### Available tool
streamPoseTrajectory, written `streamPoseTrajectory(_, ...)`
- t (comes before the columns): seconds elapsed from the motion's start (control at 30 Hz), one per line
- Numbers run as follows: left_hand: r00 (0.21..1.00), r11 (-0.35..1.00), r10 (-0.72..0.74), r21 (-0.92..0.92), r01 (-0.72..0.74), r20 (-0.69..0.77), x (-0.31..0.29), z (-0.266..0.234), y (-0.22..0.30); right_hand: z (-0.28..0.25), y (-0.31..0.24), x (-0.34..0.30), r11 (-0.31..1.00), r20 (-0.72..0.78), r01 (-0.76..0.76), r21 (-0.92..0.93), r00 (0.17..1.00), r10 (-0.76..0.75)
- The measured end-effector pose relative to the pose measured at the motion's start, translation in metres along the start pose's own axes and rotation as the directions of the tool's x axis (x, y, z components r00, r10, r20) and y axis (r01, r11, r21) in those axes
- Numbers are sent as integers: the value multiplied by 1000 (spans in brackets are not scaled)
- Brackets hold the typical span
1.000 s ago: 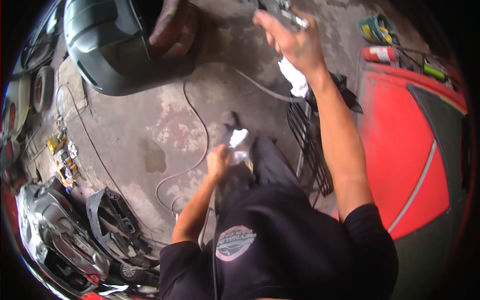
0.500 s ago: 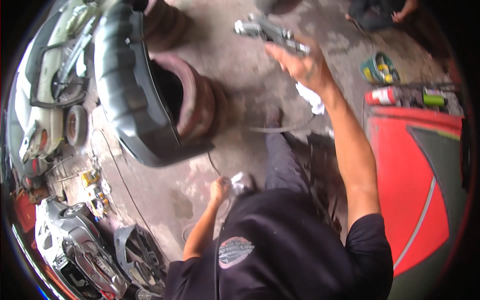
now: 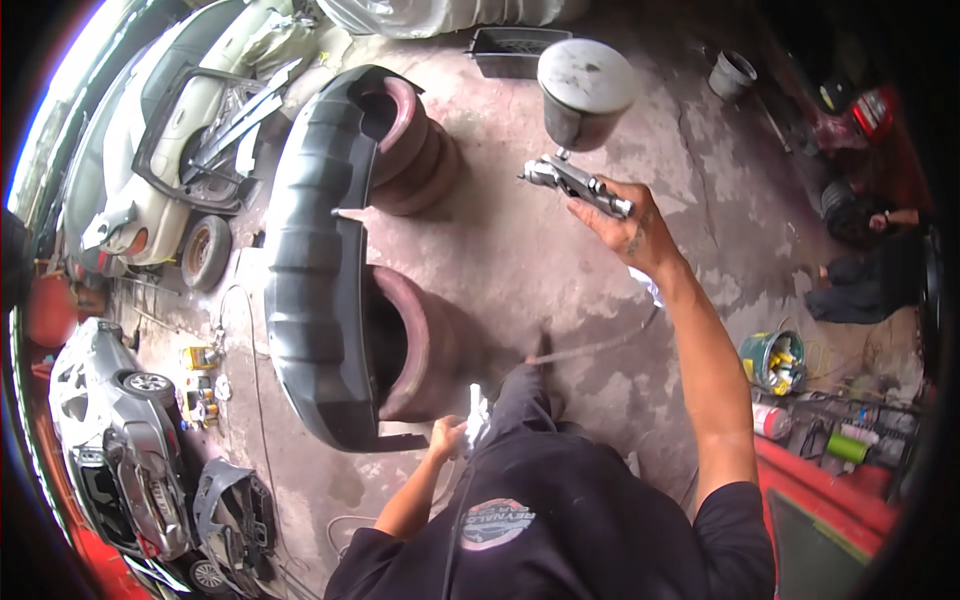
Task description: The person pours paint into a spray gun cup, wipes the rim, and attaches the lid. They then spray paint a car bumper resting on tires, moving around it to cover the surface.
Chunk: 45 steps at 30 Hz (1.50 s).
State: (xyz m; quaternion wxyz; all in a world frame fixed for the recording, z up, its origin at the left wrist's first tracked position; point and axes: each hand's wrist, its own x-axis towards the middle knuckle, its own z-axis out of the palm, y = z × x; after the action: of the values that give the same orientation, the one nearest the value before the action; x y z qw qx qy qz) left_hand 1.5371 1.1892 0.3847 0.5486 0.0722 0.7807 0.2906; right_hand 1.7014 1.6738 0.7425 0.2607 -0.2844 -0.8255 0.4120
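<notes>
My right hand [image 3: 632, 225] is raised and closed around a silver spray gun [image 3: 575, 185], whose round paint cup [image 3: 585, 90] stands above it with a stained white lid. Something white [image 3: 647, 284] shows below that wrist, and a grey hose [image 3: 610, 347] curves away from it. Low beside my body, my left hand [image 3: 447, 438] is closed on a crumpled white cloth [image 3: 477, 412]. To the left of the gun is a black car bumper [image 3: 312, 260], resting against stacked tires [image 3: 410, 340] with a reddish coating. The gun is apart from the bumper.
Damaged car bodies [image 3: 140, 470] and a loose wheel [image 3: 206, 253] are on the left. At right are a green bucket [image 3: 772, 362], a red panel [image 3: 830, 510] and a seated person's dark-clad leg [image 3: 865, 290]. A black crate [image 3: 515, 52] lies at the far side. A cable [image 3: 262, 390] crosses the floor.
My view has shifted, so the bumper appears farther right and more fully. The gun sits lower in the picture, and its cup is now wholly visible. Both hands keep their holds.
</notes>
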Motion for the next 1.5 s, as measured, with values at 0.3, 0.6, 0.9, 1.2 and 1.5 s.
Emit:
streamPoseTrajectory(0.3,989,965,121,245,-96,-88,206,21,116,-72,124,256,992,83,124,-7,989,-123)
streamPoseTrajectory(0.6,979,979,197,70,-193,-55,309,6,538,-134,238,485,1000,182,-6,0,983,6)
streamPoseTrajectory(0.9,970,959,151,-208,-191,-191,453,83,721,-115,436,753,980,334,49,195,936,-113)
streamPoseTrajectory(1.2,946,878,71,431,-209,315,523,213,930,-50,583,899,960,458,10,280,877,-142)
streamPoseTrajectory(1.5,680,966,76,115,-231,729,631,226,974,54,692,960,941,456,2,339,874,-166)
